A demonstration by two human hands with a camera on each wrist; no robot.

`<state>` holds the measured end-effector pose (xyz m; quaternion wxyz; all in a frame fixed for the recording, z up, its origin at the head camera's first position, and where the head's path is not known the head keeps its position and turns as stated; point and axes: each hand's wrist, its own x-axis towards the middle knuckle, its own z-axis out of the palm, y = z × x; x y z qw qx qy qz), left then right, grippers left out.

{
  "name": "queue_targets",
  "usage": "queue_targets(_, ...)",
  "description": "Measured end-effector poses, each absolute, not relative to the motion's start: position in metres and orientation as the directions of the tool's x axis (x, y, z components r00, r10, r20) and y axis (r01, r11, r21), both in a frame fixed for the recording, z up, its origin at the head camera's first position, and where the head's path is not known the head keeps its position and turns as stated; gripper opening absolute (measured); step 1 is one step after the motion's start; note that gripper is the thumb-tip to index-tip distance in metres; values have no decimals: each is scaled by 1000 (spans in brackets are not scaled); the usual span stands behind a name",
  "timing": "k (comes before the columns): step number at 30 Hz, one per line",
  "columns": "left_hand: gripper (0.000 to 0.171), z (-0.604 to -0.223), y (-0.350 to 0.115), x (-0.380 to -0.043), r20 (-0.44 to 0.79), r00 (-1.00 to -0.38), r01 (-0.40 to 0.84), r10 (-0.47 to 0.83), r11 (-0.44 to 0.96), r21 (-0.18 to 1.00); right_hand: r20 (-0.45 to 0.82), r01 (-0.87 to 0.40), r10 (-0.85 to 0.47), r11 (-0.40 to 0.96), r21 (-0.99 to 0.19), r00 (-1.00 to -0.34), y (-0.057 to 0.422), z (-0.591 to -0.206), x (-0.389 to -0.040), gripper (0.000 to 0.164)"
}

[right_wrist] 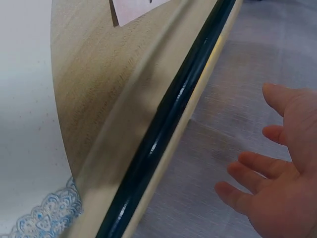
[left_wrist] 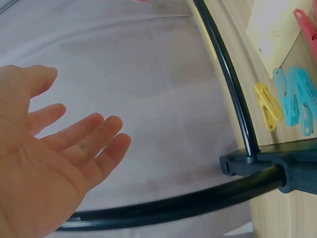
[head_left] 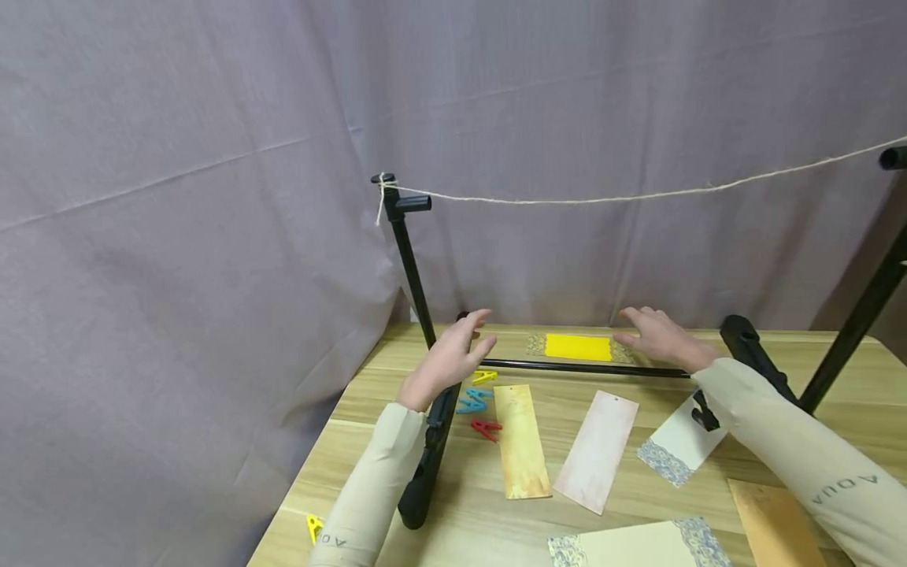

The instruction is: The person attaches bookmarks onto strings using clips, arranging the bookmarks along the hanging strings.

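Observation:
Both hands are raised and empty, fingers loosely spread. My left hand [head_left: 448,358] is beside the left post [head_left: 411,272] of a black stand; in the left wrist view that hand [left_wrist: 54,158] overlaps the post. Farther right, my right hand [head_left: 662,337] is near the stand's low crossbar [head_left: 567,366], overlapping the end of a yellow card [head_left: 577,347]. The right wrist view has the hand [right_wrist: 282,183] apart from the bar [right_wrist: 163,124]. A thin string [head_left: 567,201] runs between the posts. Below the left hand lie yellow [head_left: 484,377], blue [head_left: 473,400] and red [head_left: 486,428] clothespins.
Several paper cards lie on the wooden table: a tan card [head_left: 523,445], a pale pink card [head_left: 597,453], a white lace-patterned card [head_left: 683,441], a cream card [head_left: 638,545] and an orange card [head_left: 775,524]. Another yellow clothespin [head_left: 314,526] lies front left. Grey cloth [head_left: 212,276] hangs behind.

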<state>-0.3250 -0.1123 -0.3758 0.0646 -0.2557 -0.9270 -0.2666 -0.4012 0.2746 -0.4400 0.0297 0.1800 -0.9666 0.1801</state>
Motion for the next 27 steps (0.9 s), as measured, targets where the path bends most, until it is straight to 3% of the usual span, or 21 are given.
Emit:
queue_targets(14, 36, -384, -150, -292, 336, -830, 554, 445, 591, 586, 89, -332, -323, 859, -390, -942, 282, -455, -411, 70)
queue_targets(27, 32, -416, -210, -273, 295, -922, 387, 251, 622, 681, 127, -370, -348, 858, -356, -929, 290, -468, -419, 49)
